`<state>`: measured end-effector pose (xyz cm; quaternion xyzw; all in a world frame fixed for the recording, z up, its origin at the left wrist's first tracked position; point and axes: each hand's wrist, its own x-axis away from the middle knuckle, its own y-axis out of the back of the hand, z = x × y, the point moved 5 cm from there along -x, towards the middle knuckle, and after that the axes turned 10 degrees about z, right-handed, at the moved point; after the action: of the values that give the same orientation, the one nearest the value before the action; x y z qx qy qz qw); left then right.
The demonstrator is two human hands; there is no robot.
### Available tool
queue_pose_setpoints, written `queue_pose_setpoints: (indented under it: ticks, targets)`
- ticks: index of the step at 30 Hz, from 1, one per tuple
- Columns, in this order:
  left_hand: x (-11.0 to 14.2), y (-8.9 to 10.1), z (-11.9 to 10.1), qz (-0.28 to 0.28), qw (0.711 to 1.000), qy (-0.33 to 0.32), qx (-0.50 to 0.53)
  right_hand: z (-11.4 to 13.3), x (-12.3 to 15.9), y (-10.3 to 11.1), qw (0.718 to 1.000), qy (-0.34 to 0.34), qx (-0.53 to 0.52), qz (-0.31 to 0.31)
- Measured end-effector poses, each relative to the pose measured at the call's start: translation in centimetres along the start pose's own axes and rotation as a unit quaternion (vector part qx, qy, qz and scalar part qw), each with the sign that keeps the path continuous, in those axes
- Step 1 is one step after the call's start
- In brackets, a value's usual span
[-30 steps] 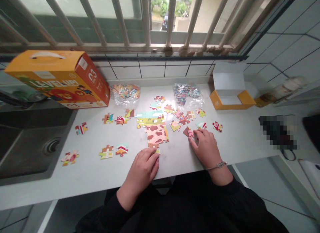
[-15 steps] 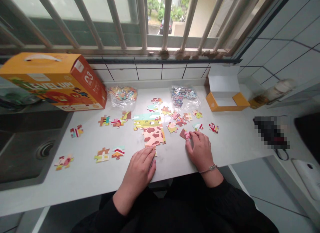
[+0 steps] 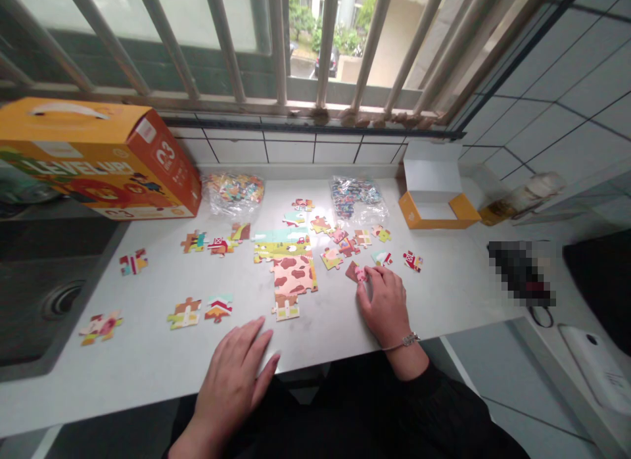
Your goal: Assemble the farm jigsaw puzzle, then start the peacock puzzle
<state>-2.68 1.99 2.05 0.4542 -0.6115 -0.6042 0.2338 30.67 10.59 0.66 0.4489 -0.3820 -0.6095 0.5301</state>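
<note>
My left hand [image 3: 237, 362] rests near the counter's front edge, fingers stretched and a little apart, holding nothing. Just beyond its fingertips lies a fence puzzle piece [image 3: 286, 308], below the joined puzzle section [image 3: 296, 275] with a brown-spotted cow body, meadow and sky. My right hand [image 3: 387, 304] is on the counter right of that section. Its thumb and fingertips grip the edge of a pink-and-brown puzzle piece [image 3: 353, 272], partly covered by the fingers. A white-and-teal piece [image 3: 382, 258] and a red barn piece [image 3: 413, 261] lie just beyond that hand.
Loose pieces [image 3: 184, 313] lie left of the section. Two clear bags of pieces [image 3: 234, 194] stand at the back, between a large orange box [image 3: 98, 160] and a small opened yellow box [image 3: 438, 212]. A sink [image 3: 59, 301] is at the left; a bottle [image 3: 522, 199] stands right.
My left hand has let go of the fence piece below the cow section and drawn back left and towards me. My right hand stays at the pink-and-brown piece. The view has shifted slightly.
</note>
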Motion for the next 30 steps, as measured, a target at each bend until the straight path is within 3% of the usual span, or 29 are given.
queue_pose_setpoints:
  ticks: [7, 11, 15, 18, 23, 30]
  targets:
    - [-1.1, -0.1, -0.5, -0.037, 0.998, 0.051, -0.006, -1.5, -0.8, 0.6, 1.000, 0.020, -0.005, 0.015]
    - [-1.4, 0.2, -1.0, -0.042, 0.998, 0.045, -0.017, -3.0, -5.4, 1.7, 0.995, 0.088, 0.000, 0.051]
    - [-1.4, 0.2, -1.0, -0.046, 0.998, 0.041, -0.032, -3.9, -11.2, 2.0, 0.982, 0.127, 0.054, 0.130]
    - [-1.3, 0.1, -0.9, -0.042, 0.998, 0.045, -0.031, -3.9, -13.9, 1.9, 0.970, 0.150, 0.075, 0.177]
    - [-1.2, 0.1, -1.0, -0.031, 0.998, 0.054, -0.023, -4.0, -15.4, 1.6, 0.963, 0.167, 0.070, 0.200]
    - [-1.6, 0.0, -1.5, -0.013, 0.998, 0.056, -0.033, -5.2, -15.9, 2.5, 0.967, 0.127, 0.062, 0.212]
